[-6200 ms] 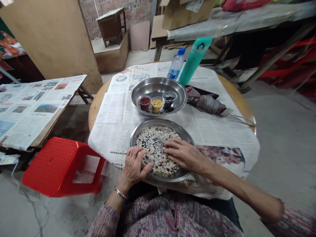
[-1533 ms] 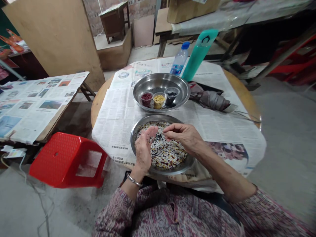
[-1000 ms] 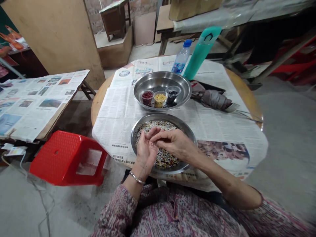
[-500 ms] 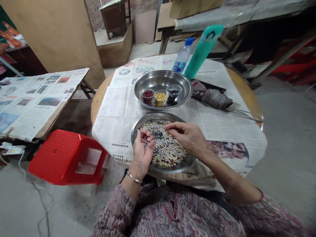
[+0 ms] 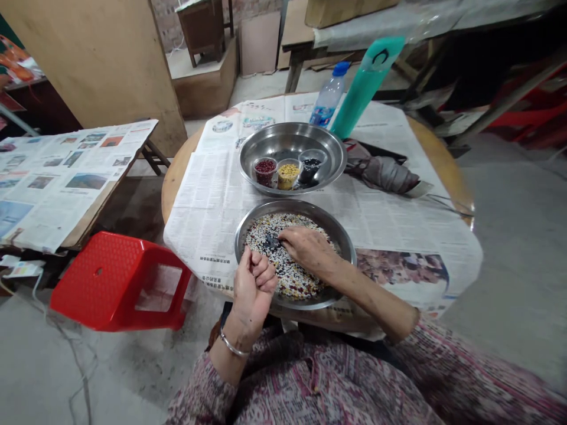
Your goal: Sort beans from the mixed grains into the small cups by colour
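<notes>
Two round steel basins (near one; far one) on newspaper-covered tabletop: near basin, containing mixed grains, close to the front edge, with open newspaper to both sides. Upside-down Chinese headlines left of it, small print illegible, as is the wording on one blue-capped water bottle. Right hand: fingers bent down at a dark patch of the mix, cannot tell whether pinching; left hand: fingers curled inward by the lower-left rim, palm contents hidden; three clear cups, dark-red, yellow and black beans, inside far basin.
</notes>
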Demonstrator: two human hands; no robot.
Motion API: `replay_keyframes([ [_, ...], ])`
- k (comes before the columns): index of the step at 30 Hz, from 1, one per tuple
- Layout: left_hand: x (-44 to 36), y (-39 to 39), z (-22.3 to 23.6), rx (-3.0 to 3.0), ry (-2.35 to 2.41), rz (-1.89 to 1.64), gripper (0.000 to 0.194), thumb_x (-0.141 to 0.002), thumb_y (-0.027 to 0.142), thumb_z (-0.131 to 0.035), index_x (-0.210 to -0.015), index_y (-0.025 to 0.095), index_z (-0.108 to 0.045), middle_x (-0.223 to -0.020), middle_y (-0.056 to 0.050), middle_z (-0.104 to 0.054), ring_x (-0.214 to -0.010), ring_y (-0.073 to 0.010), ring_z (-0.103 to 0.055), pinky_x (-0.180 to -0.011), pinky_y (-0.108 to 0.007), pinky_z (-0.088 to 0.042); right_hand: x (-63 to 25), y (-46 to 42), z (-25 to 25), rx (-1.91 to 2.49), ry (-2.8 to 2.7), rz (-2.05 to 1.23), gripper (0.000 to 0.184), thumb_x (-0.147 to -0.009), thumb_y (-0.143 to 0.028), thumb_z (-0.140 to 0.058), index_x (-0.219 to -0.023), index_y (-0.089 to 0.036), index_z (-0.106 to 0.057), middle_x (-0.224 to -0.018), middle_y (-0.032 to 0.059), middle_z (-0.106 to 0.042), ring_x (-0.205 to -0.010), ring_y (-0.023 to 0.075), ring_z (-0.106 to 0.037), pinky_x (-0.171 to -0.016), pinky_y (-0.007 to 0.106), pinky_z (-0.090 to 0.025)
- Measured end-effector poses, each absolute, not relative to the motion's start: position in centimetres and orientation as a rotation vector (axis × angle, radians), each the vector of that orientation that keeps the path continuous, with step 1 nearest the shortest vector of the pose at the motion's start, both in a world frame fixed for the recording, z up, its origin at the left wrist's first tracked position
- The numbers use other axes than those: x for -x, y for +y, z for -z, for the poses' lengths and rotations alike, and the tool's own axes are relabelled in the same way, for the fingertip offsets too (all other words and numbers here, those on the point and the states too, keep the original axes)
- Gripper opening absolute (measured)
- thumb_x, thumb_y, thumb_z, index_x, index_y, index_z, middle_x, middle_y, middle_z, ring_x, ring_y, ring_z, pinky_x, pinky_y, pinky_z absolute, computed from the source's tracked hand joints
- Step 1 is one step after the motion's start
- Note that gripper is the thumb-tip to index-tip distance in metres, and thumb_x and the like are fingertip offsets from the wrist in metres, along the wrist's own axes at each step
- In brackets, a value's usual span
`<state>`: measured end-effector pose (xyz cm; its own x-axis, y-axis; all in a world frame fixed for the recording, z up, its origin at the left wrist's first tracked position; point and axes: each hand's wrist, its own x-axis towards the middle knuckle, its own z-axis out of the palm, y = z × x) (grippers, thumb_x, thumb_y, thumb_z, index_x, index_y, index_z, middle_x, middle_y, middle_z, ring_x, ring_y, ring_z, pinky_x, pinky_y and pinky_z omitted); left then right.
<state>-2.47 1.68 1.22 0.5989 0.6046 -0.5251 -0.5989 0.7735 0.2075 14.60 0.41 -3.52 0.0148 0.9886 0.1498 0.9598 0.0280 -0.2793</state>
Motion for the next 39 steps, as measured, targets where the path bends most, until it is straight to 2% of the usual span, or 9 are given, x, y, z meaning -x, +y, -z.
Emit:
replay_keyframes([
  [6, 2.9, 1.3, -1.5, -0.015, 0.598, -0.697, 0.044, -0.106, 0.035, -0.030, -0.066, 0.018, -0.034, -0.052, 0.010, -0.015, -0.037, -0.0036, -0.016, -0.037, -0.015, -0.010, -13.9, -0.8, 3.3, 1.703, -2.165, -0.206, 0.016, -0.094, -0.023, -0.051, -0.090, -0.018, -0.066, -0.091, 0.0082, -0.065, -0.088, 0.0196, -0.059, -0.078, 0.030, -0.044],
  [12, 2.6, 1.3, -1.4, -0.020, 0.607, -0.695, 0.044, -0.106, 0.034, -0.031, -0.065, 0.018, -0.033, -0.053, 0.010, -0.015, -0.037, -0.0038, -0.016, -0.036, -0.015, -0.011, -14.4, -3.8, 3.4, 1.618, -2.331, -0.161, 0.016, -0.090, -0.014, -0.049, -0.081, -0.017, -0.062, -0.080, 0.0058, -0.063, -0.077, 0.0168, -0.056, -0.071, 0.028, -0.043],
  [16, 2.2, 1.4, -1.1, -0.012, 0.625, -0.696, 0.041, -0.106, 0.033, -0.033, -0.068, 0.017, -0.038, -0.055, 0.009, -0.021, -0.039, -0.0040, -0.021, -0.037, -0.014, -0.018, -15.5, -4.7, 2.3, 1.702, -2.323, -0.189, 0.016, -0.090, -0.017, -0.052, -0.077, -0.019, -0.062, -0.079, 0.0048, -0.063, -0.074, 0.0157, -0.058, -0.067, 0.026, -0.042],
  [19, 1.9, 1.5, -0.9, 0.003, 0.650, -0.736, 0.037, -0.105, 0.029, -0.035, -0.071, 0.017, -0.041, -0.058, 0.007, -0.026, -0.043, -0.0045, -0.027, -0.039, -0.015, -0.024, -15.8, -3.8, 2.3, 1.821, -2.162, -0.184, 0.018, -0.093, -0.019, -0.049, -0.085, -0.019, -0.065, -0.085, 0.0059, -0.067, -0.079, 0.0168, -0.061, -0.073, 0.027, -0.044],
  [23, 1.9, 1.6, -0.9, 0.010, 0.655, -0.746, 0.035, -0.104, 0.028, -0.036, -0.072, 0.017, -0.042, -0.061, 0.006, -0.027, -0.045, -0.0054, -0.027, -0.041, -0.015, -0.027, -15.1, -1.3, 3.5, 1.975, -1.965, -0.176, 0.022, -0.089, -0.011, -0.047, -0.097, -0.017, -0.067, -0.096, 0.0102, -0.071, -0.091, 0.0207, -0.064, -0.084, 0.031, -0.046],
  [27, 2.1, 1.6, -1.1, 0.013, 0.655, -0.734, 0.034, -0.104, 0.028, -0.038, -0.072, 0.017, -0.041, -0.062, 0.007, -0.025, -0.046, -0.0057, -0.024, -0.041, -0.014, -0.026, -14.2, 0.7, 3.7, 2.011, -1.916, -0.302, 0.024, -0.087, -0.010, -0.047, -0.097, -0.015, -0.069, -0.097, 0.0110, -0.073, -0.091, 0.0209, -0.065, -0.085, 0.030, -0.045],
  [31, 2.2, 1.5, -1.1, 0.014, 0.632, -0.731, 0.034, -0.104, 0.028, -0.036, -0.072, 0.017, -0.041, -0.062, 0.007, -0.023, -0.047, -0.0060, -0.024, -0.041, -0.014, -0.026, -14.3, 1.3, 3.0, 1.914, -1.797, -0.403, 0.026, -0.087, -0.011, -0.048, -0.095, -0.017, -0.071, -0.097, 0.0078, -0.075, -0.091, 0.0190, -0.067, -0.086, 0.029, -0.046],
  [39, 2.1, 1.5, -0.8, 0.022, 0.606, -0.717, 0.036, -0.105, 0.028, -0.035, -0.072, 0.017, -0.042, -0.062, 0.007, -0.024, -0.046, -0.0055, -0.025, -0.041, -0.014, -0.025, -14.8, 0.1, 4.3, 1.929, -1.810, -0.317, 0.028, -0.085, -0.020, -0.059, -0.110, -0.014, -0.068, -0.104, 0.0113, -0.071, -0.098, 0.0225, -0.064, -0.091, 0.035, -0.048],
])
